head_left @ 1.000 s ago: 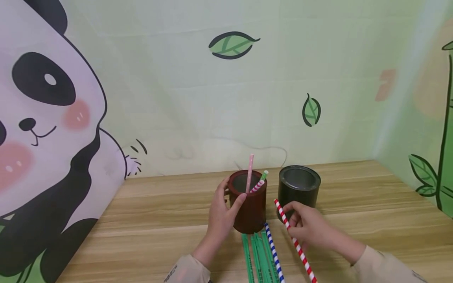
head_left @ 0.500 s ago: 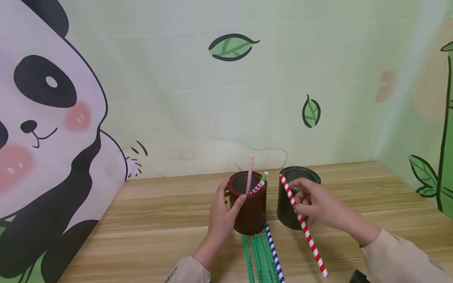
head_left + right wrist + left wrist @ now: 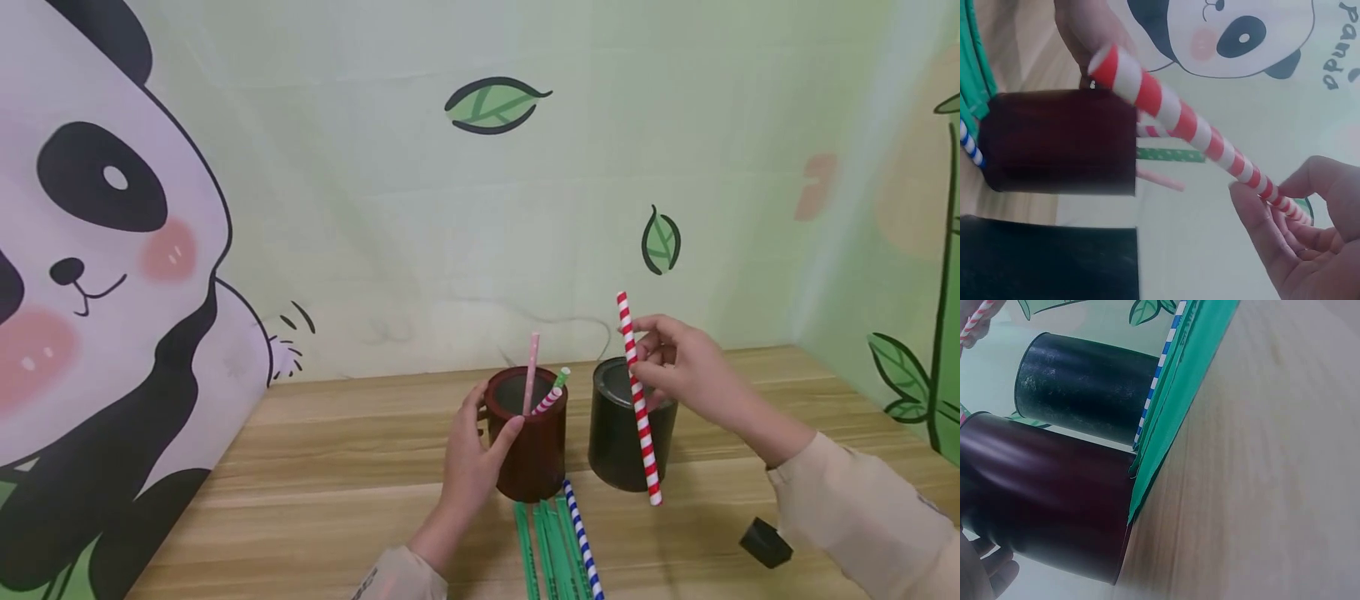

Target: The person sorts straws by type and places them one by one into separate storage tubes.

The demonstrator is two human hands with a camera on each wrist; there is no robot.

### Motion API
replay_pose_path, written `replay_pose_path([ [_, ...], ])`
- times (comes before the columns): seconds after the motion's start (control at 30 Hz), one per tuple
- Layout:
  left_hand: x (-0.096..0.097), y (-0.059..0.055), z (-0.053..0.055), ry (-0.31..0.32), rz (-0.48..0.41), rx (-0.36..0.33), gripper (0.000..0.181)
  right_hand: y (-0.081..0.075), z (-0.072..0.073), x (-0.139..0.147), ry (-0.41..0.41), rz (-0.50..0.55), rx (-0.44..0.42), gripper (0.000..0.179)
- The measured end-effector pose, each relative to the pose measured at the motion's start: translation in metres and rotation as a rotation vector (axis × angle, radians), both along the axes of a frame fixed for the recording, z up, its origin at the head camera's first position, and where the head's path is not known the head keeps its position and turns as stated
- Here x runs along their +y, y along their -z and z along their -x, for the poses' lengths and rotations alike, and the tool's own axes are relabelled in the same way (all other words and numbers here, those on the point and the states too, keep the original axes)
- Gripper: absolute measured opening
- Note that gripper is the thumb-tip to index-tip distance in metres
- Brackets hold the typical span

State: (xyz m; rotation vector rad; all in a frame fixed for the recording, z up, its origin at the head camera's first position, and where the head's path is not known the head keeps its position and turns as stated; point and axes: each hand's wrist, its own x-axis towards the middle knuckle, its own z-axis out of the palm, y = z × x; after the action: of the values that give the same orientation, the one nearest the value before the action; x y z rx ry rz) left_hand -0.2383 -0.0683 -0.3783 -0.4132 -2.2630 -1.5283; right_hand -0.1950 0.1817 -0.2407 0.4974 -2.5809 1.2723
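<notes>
My right hand (image 3: 690, 367) pinches a red-and-white striped paper straw (image 3: 643, 421) between thumb and fingers. The straw stands nearly upright, passing in front of the black canister (image 3: 615, 454) in the head view. In the right wrist view its lower end (image 3: 1105, 62) points toward the camera. With thumb and fingers, my left hand (image 3: 468, 467) holds the side of a dark red cup (image 3: 528, 458). Inside the cup lean a pink straw (image 3: 531, 367), a green dotted straw (image 3: 562, 377) and a pink-striped straw (image 3: 547, 402).
In front of the cup, several green paper-wrapped strips (image 3: 551, 550) lie beside a blue-and-white striped straw (image 3: 583, 542). A small black object (image 3: 765, 543) is by the right sleeve. Behind the wooden tabletop (image 3: 337, 467) rises a panda-printed backdrop (image 3: 375, 208).
My right hand has lifted the red-and-white straw up from the tabletop and turned it closer to upright, over the black canister. The left hand stays on the cup.
</notes>
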Motion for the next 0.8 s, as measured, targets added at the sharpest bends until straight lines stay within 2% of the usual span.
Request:
replay_pose_path([
  [0.17, 0.0, 0.001, -0.001, 0.002, -0.011, 0.001, 0.066, -0.016, 0.009, 0.001, 0.064, 0.034, 0.092, 0.037],
  [0.37, 0.0, 0.001, -0.001, 0.005, -0.01, 0.002, 0.067, -0.028, 0.019, 0.0, 0.102, 0.156, 0.148, 0.038],
  [0.53, 0.0, 0.001, -0.001, 0.001, -0.009, 0.007, 0.066, -0.03, 0.028, -0.007, 0.132, 0.246, 0.197, 0.035],
  [0.8, -0.001, 0.002, 0.0, -0.004, -0.013, 0.03, 0.064, -0.025, 0.043, -0.023, 0.142, 0.263, 0.239, 0.038],
])
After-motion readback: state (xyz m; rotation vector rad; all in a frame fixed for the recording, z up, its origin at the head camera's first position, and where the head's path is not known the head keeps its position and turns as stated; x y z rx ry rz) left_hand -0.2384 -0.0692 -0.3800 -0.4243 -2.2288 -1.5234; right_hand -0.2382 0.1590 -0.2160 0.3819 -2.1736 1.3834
